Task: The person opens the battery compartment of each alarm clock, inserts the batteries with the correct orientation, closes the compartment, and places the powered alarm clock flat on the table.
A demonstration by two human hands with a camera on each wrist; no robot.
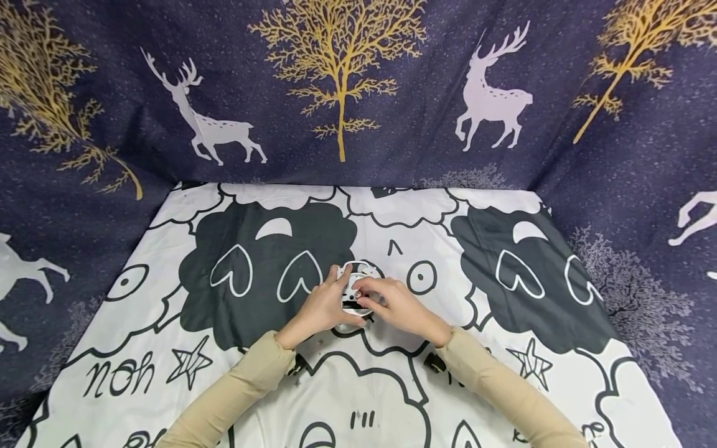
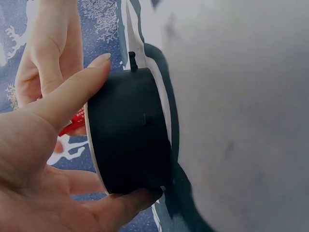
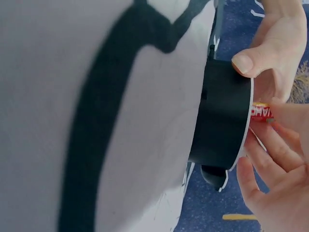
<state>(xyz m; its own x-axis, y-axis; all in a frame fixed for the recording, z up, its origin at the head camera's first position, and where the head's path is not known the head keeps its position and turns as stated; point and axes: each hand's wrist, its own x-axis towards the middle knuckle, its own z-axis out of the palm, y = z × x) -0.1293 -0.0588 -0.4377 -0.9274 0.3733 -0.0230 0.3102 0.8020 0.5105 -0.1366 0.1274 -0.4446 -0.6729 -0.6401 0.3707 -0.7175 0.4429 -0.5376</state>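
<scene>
A round, clock-like device (image 3: 222, 113) with a black side wall and a pale back lies flat on the cloth. My left hand (image 1: 321, 306) grips its side, thumb and fingers spread around the rim. In the right wrist view, a red battery (image 3: 262, 112) with a yellowish end is at the pale back, pinched in the fingers of my right hand (image 1: 404, 308). A dark slot (image 1: 353, 305) shows in that back between my hands. How far the battery is inside the slot is hidden by my fingers.
A white cloth (image 1: 370, 392) with black cartoon drawings covers the table. Behind and at the sides hangs a dark blue curtain (image 1: 392, 155) printed with deer and golden trees. Small black objects (image 1: 435, 363) show beneath both sleeve cuffs.
</scene>
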